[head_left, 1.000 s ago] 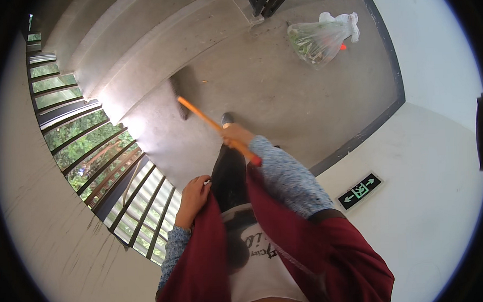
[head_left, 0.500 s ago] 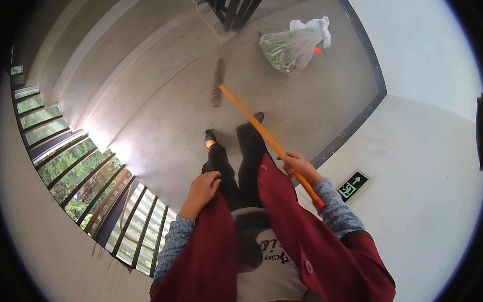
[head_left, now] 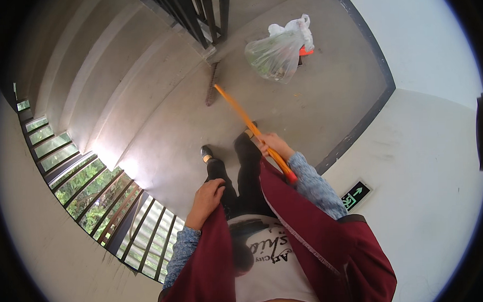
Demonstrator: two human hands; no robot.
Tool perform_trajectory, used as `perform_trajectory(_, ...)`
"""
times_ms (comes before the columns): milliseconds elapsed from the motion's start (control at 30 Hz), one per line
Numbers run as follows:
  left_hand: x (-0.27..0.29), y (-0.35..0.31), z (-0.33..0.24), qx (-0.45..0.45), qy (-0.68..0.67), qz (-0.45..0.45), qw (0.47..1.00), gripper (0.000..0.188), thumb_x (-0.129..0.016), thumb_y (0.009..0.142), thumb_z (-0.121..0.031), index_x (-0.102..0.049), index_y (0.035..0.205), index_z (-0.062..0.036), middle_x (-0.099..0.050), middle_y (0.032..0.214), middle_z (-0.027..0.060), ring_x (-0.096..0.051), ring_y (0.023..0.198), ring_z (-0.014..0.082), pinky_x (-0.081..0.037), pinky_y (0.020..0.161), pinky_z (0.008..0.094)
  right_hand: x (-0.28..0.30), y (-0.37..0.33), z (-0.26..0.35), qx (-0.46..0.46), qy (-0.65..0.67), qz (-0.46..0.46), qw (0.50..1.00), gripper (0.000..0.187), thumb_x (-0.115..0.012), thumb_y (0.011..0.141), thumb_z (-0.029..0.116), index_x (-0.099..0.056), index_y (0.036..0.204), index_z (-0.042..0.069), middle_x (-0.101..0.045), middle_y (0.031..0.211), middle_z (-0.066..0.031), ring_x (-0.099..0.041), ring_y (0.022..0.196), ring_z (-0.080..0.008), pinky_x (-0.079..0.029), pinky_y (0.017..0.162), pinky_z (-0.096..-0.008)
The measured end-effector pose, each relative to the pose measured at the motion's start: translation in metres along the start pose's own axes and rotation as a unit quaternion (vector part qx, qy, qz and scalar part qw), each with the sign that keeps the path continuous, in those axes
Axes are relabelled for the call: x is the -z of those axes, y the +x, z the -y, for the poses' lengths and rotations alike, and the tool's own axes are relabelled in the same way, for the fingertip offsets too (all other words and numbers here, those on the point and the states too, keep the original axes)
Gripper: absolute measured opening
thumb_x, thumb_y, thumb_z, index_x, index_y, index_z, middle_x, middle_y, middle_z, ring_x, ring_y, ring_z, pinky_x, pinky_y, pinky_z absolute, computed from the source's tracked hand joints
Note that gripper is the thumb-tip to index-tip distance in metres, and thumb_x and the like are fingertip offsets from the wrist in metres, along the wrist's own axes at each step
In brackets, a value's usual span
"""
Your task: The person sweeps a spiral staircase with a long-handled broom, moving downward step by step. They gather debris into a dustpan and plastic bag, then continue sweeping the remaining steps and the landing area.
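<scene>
My right hand (head_left: 273, 145) is closed around the orange handle of a broom (head_left: 240, 112). The handle slants up and to the left, its red end cap close to my right sleeve. At the far end, the narrow dark broom head lies along the grey floor near the corner of the stairs. Over my left thigh, my left hand (head_left: 205, 203) has its fingers curled at the front edge of my dark red jacket (head_left: 205, 259); the fingertips are partly hidden.
A tied clear plastic bag (head_left: 275, 56) stands on the landing, an orange-red object (head_left: 305, 51) beside it. Stairs (head_left: 105, 65) rise at the left, near a dark railing (head_left: 194, 17). A barred window opening (head_left: 110, 203) is at left; a white wall (head_left: 412, 171) bounds the right.
My right hand has moved left and forward with the broom. The broom head has shifted slightly left and looks less blurred. My left hand stays at the jacket edge.
</scene>
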State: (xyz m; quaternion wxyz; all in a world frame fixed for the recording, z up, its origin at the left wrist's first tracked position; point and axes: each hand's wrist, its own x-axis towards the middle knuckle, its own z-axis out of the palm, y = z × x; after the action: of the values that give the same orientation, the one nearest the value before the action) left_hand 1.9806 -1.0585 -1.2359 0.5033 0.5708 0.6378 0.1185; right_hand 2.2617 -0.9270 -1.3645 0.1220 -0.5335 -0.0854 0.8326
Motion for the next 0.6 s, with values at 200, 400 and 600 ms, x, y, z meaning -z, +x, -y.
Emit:
perform_trajectory(200, -0.002, 0.042, -0.041, -0.001, 0.028, 0.042, 0.999, 0.022, -0.065, 0.093, -0.014, -0.066, 0.113, -0.0056, -0.07, 0.106, 0.0152, -0.067, 0.097, 0.0357, -0.054, 0.084, 0.0418, 0.022, -0.015, 0.01, -0.065, 0.113, 0.066, 0.989, 0.028, -0.064, 0.097, 0.026, -0.058, 0.104, -0.001, -0.053, 0.068, -0.0008, -0.047, 0.05, -0.0073, -0.037, 0.043, -0.0239)
perform_trajectory(400, 0.006, 0.103, -0.076, -0.1, 0.078, 0.031, 0.991, 0.018, -0.066, 0.091, -0.014, -0.065, 0.108, -0.0064, -0.07, 0.1, 0.0135, -0.066, 0.094, 0.0353, -0.053, 0.081, 0.0434, 0.096, -0.011, 0.009, 0.007, 0.033, -0.027, 0.999, 0.023, -0.065, 0.096, 0.025, -0.055, 0.086, 0.005, -0.05, 0.063, -0.0002, -0.047, 0.049, -0.0082, -0.039, 0.042, -0.0256)
perform_trajectory(600, 0.008, 0.165, -0.11, -0.13, 0.1, 0.105, 0.981, 0.02, -0.064, 0.094, -0.015, -0.066, 0.111, -0.0047, -0.07, 0.106, 0.0157, -0.066, 0.096, 0.0355, -0.053, 0.083, 0.0427, 0.181, -0.127, -0.01, -0.053, -0.082, -0.209, 0.973, 0.024, -0.061, 0.094, 0.024, -0.061, 0.091, -0.001, -0.057, 0.066, -0.0052, -0.054, 0.048, -0.0138, -0.046, 0.042, -0.0299)
